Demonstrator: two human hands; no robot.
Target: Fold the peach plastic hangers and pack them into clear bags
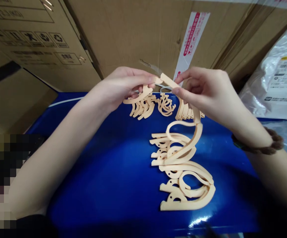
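My left hand [123, 84] pinches a curved beige plastic hanger part [138, 97] in its fingertips. My right hand [205, 87] grips a straight beige hanger arm [169, 81] between thumb and fingers. The two pieces meet, or nearly meet, between my hands above the table; whether they are joined I cannot tell. Below my right hand, folded beige hangers [190, 201] lie in an overlapping row on the blue table [103, 172]. Behind the hands sit a pile of curved arms [143, 109], a heap of small hook pieces [166, 107] and a row of straight arms [186, 112].
Large cardboard boxes [133, 36] stand along the back, and another printed box [34, 43] is at the left. A clear plastic-wrapped package [279, 76] with labels leans at the right. A white cable [65, 101] runs along the table's rear edge.
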